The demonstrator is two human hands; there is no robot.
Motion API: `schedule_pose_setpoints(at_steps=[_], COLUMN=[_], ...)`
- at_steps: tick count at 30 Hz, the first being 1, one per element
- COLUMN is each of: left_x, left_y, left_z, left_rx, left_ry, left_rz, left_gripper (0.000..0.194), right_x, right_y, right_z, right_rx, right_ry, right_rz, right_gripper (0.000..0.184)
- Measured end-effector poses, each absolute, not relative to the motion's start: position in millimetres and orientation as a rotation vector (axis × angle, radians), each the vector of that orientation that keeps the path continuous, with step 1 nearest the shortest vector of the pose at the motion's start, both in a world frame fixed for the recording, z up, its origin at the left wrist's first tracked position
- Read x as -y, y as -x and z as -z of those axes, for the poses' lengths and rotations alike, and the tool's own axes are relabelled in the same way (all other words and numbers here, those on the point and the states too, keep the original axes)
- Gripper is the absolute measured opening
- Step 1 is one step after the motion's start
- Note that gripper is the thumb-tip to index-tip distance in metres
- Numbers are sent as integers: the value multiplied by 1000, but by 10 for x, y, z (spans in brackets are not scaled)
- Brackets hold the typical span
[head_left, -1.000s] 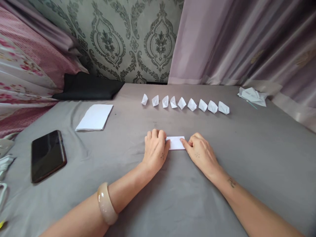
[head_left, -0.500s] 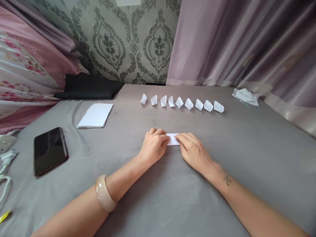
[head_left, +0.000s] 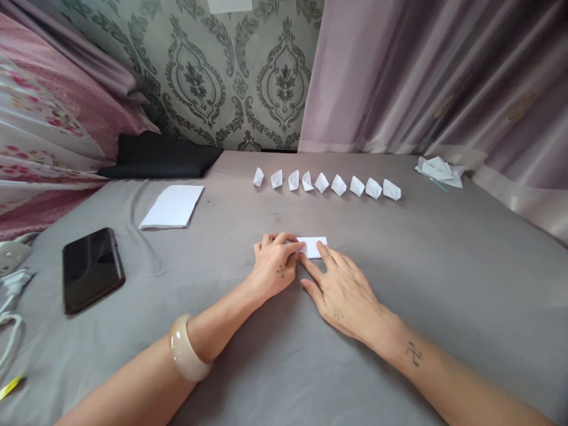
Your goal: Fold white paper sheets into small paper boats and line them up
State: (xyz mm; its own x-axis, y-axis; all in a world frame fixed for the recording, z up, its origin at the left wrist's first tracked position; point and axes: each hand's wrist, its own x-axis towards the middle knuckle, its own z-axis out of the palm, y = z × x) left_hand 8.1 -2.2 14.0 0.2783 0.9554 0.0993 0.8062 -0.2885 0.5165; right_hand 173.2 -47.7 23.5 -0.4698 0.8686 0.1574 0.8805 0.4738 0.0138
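Observation:
A small folded strip of white paper (head_left: 314, 244) lies flat on the grey cloth in front of me. My left hand (head_left: 276, 260) is closed on its left end, with thumb and curled fingers at the edge; part of the paper is hidden beneath them. My right hand (head_left: 344, 287) has its fingers spread, and the fingertips rest on the paper's front and right part. Farther back stands a row of several small folded white paper shapes (head_left: 339, 185).
A stack of white paper sheets (head_left: 173, 207) lies at the left, with a phone (head_left: 92, 269) nearer me. Black cloth (head_left: 164, 157) is behind the stack. Crumpled white paper (head_left: 439, 170) sits at the back right. A white plug and cable (head_left: 15, 281) are at the left edge.
My right hand has shifted toward me and opened, its fingers now spread where they were drawn together on the paper's right end. More of the paper shows. My left hand has barely moved.

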Motion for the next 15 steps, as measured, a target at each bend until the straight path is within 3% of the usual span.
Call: schedule_pose_setpoints(at_steps=[15], left_x=[-16], left_y=[-68], left_z=[-101], left_rx=[-1599], left_ry=[-2211], left_rz=[-618], left_gripper=[21], right_x=[445], right_y=[-1835], right_z=[-324], right_rx=[2455], right_ry=[1645], right_rz=[81], right_gripper=[42])
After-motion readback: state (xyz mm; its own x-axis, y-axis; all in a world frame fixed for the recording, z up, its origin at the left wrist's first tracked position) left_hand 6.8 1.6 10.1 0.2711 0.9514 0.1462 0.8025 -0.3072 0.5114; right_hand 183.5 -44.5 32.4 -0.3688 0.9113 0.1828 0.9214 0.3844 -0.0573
